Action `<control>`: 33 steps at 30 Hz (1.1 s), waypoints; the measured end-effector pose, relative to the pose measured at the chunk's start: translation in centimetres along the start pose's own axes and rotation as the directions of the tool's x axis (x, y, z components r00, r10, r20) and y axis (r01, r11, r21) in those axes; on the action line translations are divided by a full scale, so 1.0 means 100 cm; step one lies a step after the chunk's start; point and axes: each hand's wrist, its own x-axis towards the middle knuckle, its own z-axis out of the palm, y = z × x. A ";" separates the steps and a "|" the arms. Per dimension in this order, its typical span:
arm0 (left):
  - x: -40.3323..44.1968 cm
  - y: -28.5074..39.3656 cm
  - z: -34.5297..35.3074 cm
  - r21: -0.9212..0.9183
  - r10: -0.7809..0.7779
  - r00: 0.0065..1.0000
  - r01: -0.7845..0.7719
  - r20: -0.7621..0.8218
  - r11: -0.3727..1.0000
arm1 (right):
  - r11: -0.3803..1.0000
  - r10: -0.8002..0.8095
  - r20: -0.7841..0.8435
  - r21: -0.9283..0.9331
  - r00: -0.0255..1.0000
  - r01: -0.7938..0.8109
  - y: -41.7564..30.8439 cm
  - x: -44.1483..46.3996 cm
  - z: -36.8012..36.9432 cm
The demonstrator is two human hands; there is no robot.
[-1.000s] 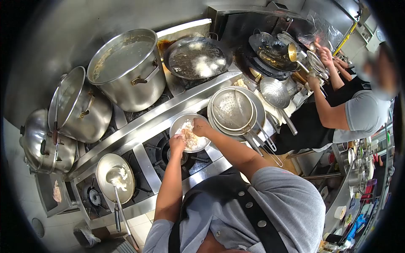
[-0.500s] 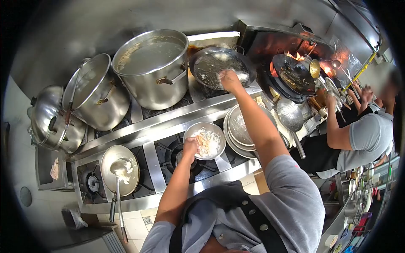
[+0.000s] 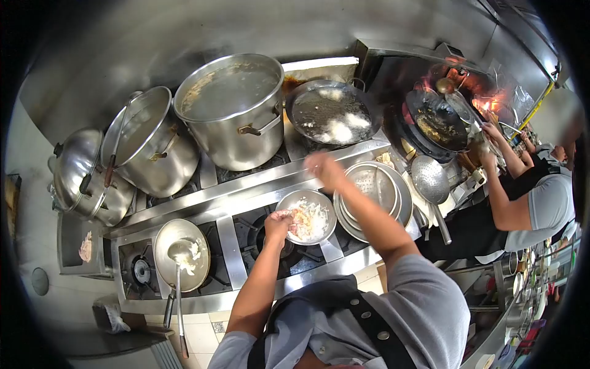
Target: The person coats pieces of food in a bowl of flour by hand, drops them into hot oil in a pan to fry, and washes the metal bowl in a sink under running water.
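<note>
My left hand (image 3: pixel 279 225) is closed on the left rim of a metal bowl (image 3: pixel 332 216), held over the front burners. White shreds and an orange heap of food (image 3: pixel 312 220) lie in the bowl. Smeared by motion, my right hand (image 3: pixel 326 171) is in the air between the bowl and a dark wok (image 3: pixel 298 114); its fingers do not show clearly. White clumps (image 3: pixel 337 131) sit in the wok's bubbling oil. Beside the bowl, stacked metal colanders and bowls (image 3: pixel 404 203) are below my right forearm.
Tall stockpots (image 3: pixel 212 138) and a lidded pot (image 3: pixel 77 166) stand on the left. A pan (image 3: pixel 161 249) with a ladle (image 3: pixel 178 289) rests on the front burner. At right lie a perforated skimmer (image 3: pixel 430 178) and a wok (image 3: pixel 458 132) near flames, where a co-worker (image 3: pixel 541 197) stands.
My right hand has drawn back from the wok toward the bowl. White clumps now show in the oil where it was. My left hand stays on the bowl. The co-worker's arms have shifted.
</note>
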 end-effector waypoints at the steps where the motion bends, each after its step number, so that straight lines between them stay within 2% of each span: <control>1: 0.002 0.001 0.005 -0.019 -0.006 1.000 0.006 0.010 1.000 | 0.946 0.313 0.264 -0.005 0.912 -0.324 -0.058 -0.016 0.007; 2: 0.006 -0.002 0.008 0.011 -0.016 1.000 0.016 0.003 1.000 | 0.928 0.369 0.448 -0.127 0.814 -0.350 -0.064 -0.037 0.032; 3: 0.011 -0.008 0.009 0.042 -0.025 1.000 0.025 -0.004 0.999 | 0.980 0.199 0.426 -0.070 0.883 -0.187 -0.056 -0.062 0.053; 4: 0.015 -0.012 0.011 0.075 -0.032 0.999 0.033 -0.012 0.997 | 0.934 0.304 0.351 0.072 0.886 -0.350 -0.066 -0.075 0.066; 5: 0.007 -0.005 0.016 0.067 -0.093 0.995 0.095 -0.026 0.993 | 0.915 0.382 0.279 0.018 0.881 -0.402 -0.071 -0.081 0.070; 7: 0.007 -0.010 0.019 0.080 -0.082 0.996 0.084 -0.021 0.993 | 0.897 0.412 0.205 0.080 0.888 -0.434 -0.065 -0.089 0.070; 10: 0.009 -0.011 0.020 -0.062 -0.074 0.985 0.085 0.158 0.994 | 0.911 0.381 0.129 0.116 0.916 -0.395 -0.050 -0.090 0.056; 13: 0.005 0.006 0.031 -0.178 0.003 0.991 0.020 0.132 0.984 | 0.678 0.510 0.119 0.554 0.852 -0.483 -0.017 -0.071 0.037; 14: 0.007 0.005 0.030 -0.148 0.006 0.991 0.014 0.133 0.989 | 0.649 0.474 0.107 0.629 0.874 -0.429 -0.013 -0.054 0.013; 16: 0.012 0.004 0.021 -0.090 0.013 0.991 -0.001 0.130 0.996 | 0.754 0.543 -0.179 0.533 0.820 -0.383 0.020 -0.028 -0.016; 17: 0.010 0.005 0.018 -0.053 -0.001 0.994 0.007 0.111 0.999 | 0.900 0.432 -0.271 0.195 0.860 -0.390 0.036 -0.013 -0.041; 18: 0.006 0.006 0.014 -0.016 -0.015 0.996 0.016 0.092 1.000 | 0.895 0.384 -0.313 -0.105 0.868 -0.434 0.038 0.001 -0.067; 19: 0.002 0.007 0.011 0.021 -0.027 0.997 0.025 0.073 0.999 | 0.803 0.325 -0.341 -0.394 0.882 -0.448 0.042 0.014 -0.090; 21: -0.003 0.006 0.006 0.033 -0.057 0.997 0.056 0.043 0.998 | 0.716 0.513 -0.234 -0.414 0.826 -0.562 0.085 0.025 -0.112; 24: -0.005 -0.002 0.001 0.067 -0.088 0.996 0.086 0.022 0.994 | 0.505 0.612 -0.193 -0.651 0.767 -0.567 0.127 0.030 -0.121; 27: -0.007 0.001 -0.001 0.136 -0.095 0.995 0.091 0.026 0.986 | 0.466 0.621 -0.191 -0.689 0.760 -0.555 0.148 0.027 -0.129; 30: -0.012 0.005 0.000 0.140 -0.088 0.996 0.083 0.026 0.987 | 0.612 0.496 -0.377 -0.488 0.782 -0.623 0.127 0.031 -0.140; 31: -0.013 0.009 0.000 0.128 -0.084 0.996 0.081 0.020 0.989 | 0.725 0.337 -0.458 -0.432 0.823 -0.537 0.107 0.030 -0.140; 33: -0.013 0.014 0.002 0.162 -0.014 1.000 0.018 -0.025 0.987 | 0.782 0.337 -0.531 -0.301 0.777 -0.545 0.067 0.030 -0.127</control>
